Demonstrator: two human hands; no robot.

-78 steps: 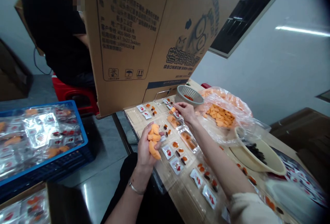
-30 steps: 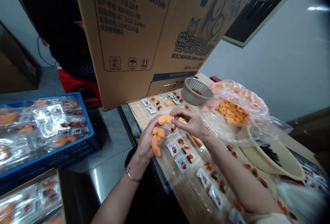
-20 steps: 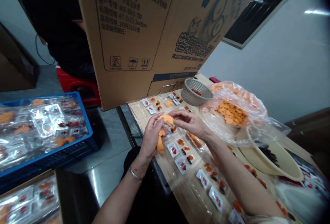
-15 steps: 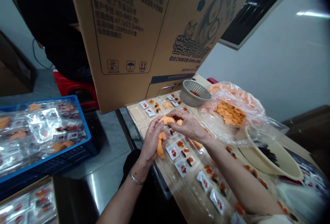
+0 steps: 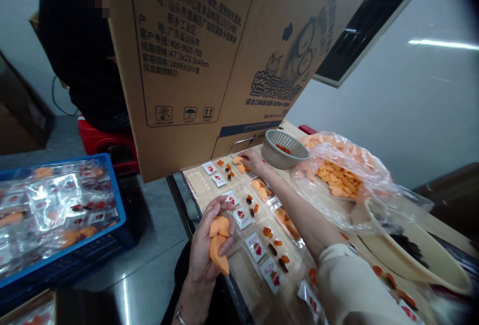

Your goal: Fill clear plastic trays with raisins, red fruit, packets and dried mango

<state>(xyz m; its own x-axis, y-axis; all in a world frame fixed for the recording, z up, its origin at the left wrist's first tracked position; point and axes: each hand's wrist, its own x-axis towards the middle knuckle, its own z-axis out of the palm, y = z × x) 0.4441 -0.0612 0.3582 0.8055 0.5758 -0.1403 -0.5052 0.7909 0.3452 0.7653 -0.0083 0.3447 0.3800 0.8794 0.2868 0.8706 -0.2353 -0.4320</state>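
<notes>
1. At least two orange pieces [image 5: 219,243] rest in the left hand [image 5: 200,247], its fingers curled loosely round them, thumb over the lower one.
2. They look light and soft, probably easy to dent and not very slippery; a gentle pinch across the thick middle should suit.
3. The right hand [image 5: 255,162] is at a far piece [image 5: 238,164], fingertips drawn close together; whether they grip it or merely touch it, I can't tell.
4. Around them, clear trays [image 5: 198,179] hold sachets [image 5: 256,246] and dried bits [image 5: 267,232].
5. Beyond the right forearm are a basket [image 5: 275,155], a bag [image 5: 346,146] of more pieces and a bowl [image 5: 441,260].
6. A carton [image 5: 187,81] rises behind; leftward sit a blue crate [image 5: 121,205] and a person [image 5: 82,56].
</notes>
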